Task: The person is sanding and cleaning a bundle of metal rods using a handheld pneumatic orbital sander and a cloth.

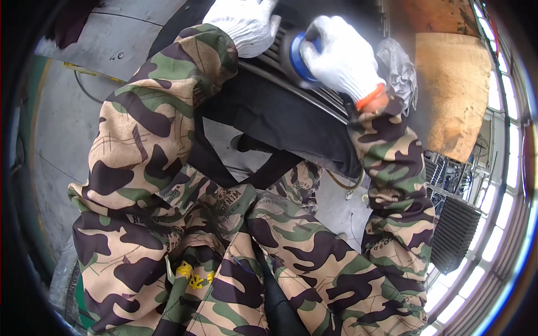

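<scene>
Gripping a round blue sanding tool (300,56) from above with the right hand (339,53), white knit glove closed over its top, fingers curled around the body; only the blue rim and a dark disc part visible at the left side of the glove. Pressing flat on the dark ribbed metal panel (280,103) with the left hand (246,22), also in a white glove, fingers spread on the ribs, holding nothing, just beside the tool on its left.

Facing down into the ribs with the disc of the tool, slightly tilted toward the left hand; cannot tell any handle direction under the glove. Running from upper left to lower right with the long axis of the panel and its ribs, lower edge passing under the right wrist, orange cuff there.

Lying close behind the right wrist, a crumpled grey plastic sheet (399,70); further right a rusty brown board (454,92), near but apart. Open grey concrete floor (73,129) at the left of the camouflage sleeves, with a thin cable. Below right, a stack of dark finned parts (457,229), well apart from both hands
</scene>
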The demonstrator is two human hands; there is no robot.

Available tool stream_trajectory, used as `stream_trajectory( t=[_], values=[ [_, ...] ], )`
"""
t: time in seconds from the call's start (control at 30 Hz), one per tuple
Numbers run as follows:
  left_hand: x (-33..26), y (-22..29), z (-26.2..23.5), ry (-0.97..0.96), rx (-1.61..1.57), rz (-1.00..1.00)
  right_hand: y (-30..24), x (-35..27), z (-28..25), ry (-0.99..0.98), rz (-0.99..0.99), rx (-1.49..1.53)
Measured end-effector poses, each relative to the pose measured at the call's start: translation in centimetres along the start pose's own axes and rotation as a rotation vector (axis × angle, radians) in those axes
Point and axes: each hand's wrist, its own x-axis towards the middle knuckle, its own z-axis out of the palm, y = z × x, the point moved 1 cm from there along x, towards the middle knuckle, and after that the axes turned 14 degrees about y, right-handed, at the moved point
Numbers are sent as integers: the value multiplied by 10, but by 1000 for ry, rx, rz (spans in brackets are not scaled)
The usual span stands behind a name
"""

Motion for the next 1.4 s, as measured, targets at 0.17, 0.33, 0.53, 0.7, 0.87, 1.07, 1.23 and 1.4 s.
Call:
stream_trajectory(
  t=[0.17,0.33,0.53,0.7,0.87,1.07,1.23,1.4],
  values=[
    [24,1,-16,-223,-350,49,30,-4,-3,4,31,-13],
    [20,1,-17,-324,-344,248,55,-31,-12,1,84,9],
    [3,9,-12,-344,-87,257,57,-42,-18,32,60,-10],
    [13,9,-22,-429,-264,395,63,-48,-15,134,-22,47],
    [5,26,-35,-495,-159,374,48,-37,-36,41,53,64],
    [15,27,-21,-316,-120,341,21,-41,-49,33,35,70],
    [22,33,-10,-280,-131,183,37,-31,-33,177,-28,15],
    [24,19,-8,-224,-286,259,31,-31,-29,135,7,23]
  ],
)
